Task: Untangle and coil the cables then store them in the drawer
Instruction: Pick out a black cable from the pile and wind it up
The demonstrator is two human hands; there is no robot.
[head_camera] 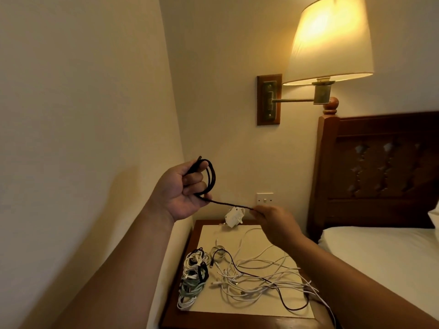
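A black cable (209, 179) is held raised above the bedside table (180, 269), its loops gripped in the curled fingers of the left hand (183, 193), while the straight run leading out of the loops is pinched at its far end by the right hand (275, 224). On the pale mat (251, 236) of the table, a row of coiled cables (193, 274) in white, black and pale green is laid along the left edge, and a loose tangle of white cables (259, 279) with a dark one threaded through is spread just beside it, some strands hanging over the right edge. A white plug adapter (234, 217) is seen at the back of the table, beneath a wall switch (264, 198), with a lit wall lamp (330, 39) above and a bed (384, 252) to the right.
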